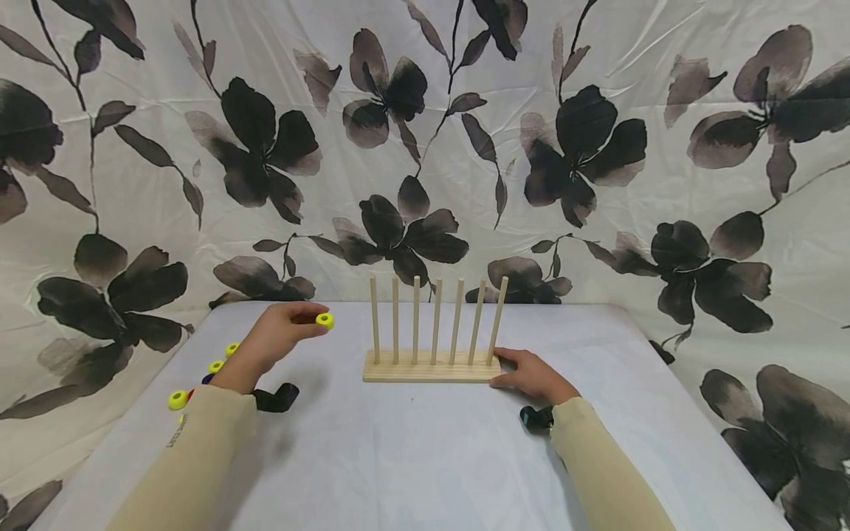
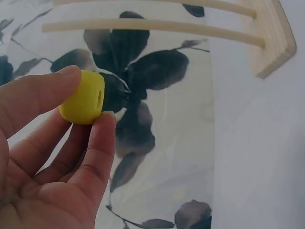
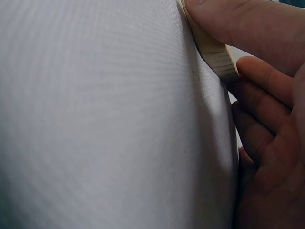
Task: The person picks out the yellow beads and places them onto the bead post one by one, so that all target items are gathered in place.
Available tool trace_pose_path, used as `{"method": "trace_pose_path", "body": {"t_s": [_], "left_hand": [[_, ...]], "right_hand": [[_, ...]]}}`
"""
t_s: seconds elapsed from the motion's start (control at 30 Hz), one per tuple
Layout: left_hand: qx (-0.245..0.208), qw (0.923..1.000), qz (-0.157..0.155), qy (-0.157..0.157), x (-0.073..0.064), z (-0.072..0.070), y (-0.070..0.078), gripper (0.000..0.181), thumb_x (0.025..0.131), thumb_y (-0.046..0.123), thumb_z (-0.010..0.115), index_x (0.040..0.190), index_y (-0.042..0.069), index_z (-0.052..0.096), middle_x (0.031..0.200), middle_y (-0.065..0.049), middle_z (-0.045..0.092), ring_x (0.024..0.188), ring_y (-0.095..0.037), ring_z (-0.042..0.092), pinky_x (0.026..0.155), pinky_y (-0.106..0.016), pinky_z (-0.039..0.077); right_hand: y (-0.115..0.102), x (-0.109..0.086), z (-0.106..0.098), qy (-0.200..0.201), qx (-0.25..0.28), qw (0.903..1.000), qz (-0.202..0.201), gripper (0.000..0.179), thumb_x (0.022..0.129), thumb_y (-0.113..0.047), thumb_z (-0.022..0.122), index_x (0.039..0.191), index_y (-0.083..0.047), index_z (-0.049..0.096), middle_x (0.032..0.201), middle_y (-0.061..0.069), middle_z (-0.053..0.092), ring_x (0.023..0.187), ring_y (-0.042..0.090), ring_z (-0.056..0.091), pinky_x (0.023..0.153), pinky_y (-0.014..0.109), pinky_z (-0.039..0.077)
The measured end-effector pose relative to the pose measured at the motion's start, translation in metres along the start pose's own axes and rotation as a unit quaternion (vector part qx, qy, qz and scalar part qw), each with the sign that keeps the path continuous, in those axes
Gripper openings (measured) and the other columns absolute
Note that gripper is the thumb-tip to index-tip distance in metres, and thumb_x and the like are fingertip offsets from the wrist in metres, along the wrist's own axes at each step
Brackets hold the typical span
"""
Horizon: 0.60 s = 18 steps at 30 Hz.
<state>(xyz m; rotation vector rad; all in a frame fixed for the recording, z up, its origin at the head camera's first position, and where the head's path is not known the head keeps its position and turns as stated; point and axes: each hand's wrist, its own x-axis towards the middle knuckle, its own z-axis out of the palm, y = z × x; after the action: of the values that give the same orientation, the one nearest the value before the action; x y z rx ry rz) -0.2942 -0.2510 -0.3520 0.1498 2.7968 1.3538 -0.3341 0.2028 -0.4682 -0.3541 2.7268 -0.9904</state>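
In the head view, my left hand (image 1: 274, 338) is raised over the left half of the table and pinches a yellow bead (image 1: 325, 326) between thumb and fingertips. The left wrist view shows the bead (image 2: 81, 101) side-on, its hole facing the rack. A wooden peg rack (image 1: 425, 373) stands mid-table, with several upright bare pegs in a row on a flat base. My right hand (image 1: 536, 376) grips the base's right end, thumb at the front edge. In the right wrist view, the fingers curl behind the base end (image 3: 217, 59).
Several more beads lie on the left of the table, partly hidden by my left forearm: yellow beads (image 1: 177, 400), a dark blue bead (image 1: 208, 379) and a bit of red. A white cloth covers the table (image 1: 412, 464). A floral curtain (image 1: 465, 147) hangs behind it.
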Motion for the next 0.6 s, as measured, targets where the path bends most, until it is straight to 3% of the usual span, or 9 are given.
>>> {"method": "trace_pose_path", "body": {"t_s": [0.23, 0.6], "left_hand": [[-0.017, 0.9998, -0.004, -0.012, -0.002, 0.002, 0.016, 0.053, 0.088, 0.031, 0.071, 0.135, 0.014, 0.056, 0.132, -0.010, 0.059, 0.122, -0.029, 0.055, 0.107, -0.053, 0.041], [-0.032, 0.9990, 0.018, -0.025, 0.001, 0.009, 0.040, 0.051, 0.086, 0.028, 0.073, 0.132, 0.014, 0.058, 0.128, -0.009, 0.061, 0.120, -0.028, 0.057, 0.106, -0.050, 0.043]], "right_hand": [[0.000, -0.001, 0.000, 0.001, -0.002, 1.0000, -0.001, 0.077, 0.081, -0.038, 0.077, 0.147, -0.017, 0.044, 0.153, 0.014, 0.040, 0.143, 0.036, 0.031, 0.114, 0.057, 0.028], [0.000, 0.000, 0.001, 0.002, 0.001, 1.0000, 0.003, 0.077, 0.080, -0.038, 0.077, 0.147, -0.018, 0.044, 0.153, 0.013, 0.040, 0.144, 0.035, 0.031, 0.114, 0.057, 0.028]]}}
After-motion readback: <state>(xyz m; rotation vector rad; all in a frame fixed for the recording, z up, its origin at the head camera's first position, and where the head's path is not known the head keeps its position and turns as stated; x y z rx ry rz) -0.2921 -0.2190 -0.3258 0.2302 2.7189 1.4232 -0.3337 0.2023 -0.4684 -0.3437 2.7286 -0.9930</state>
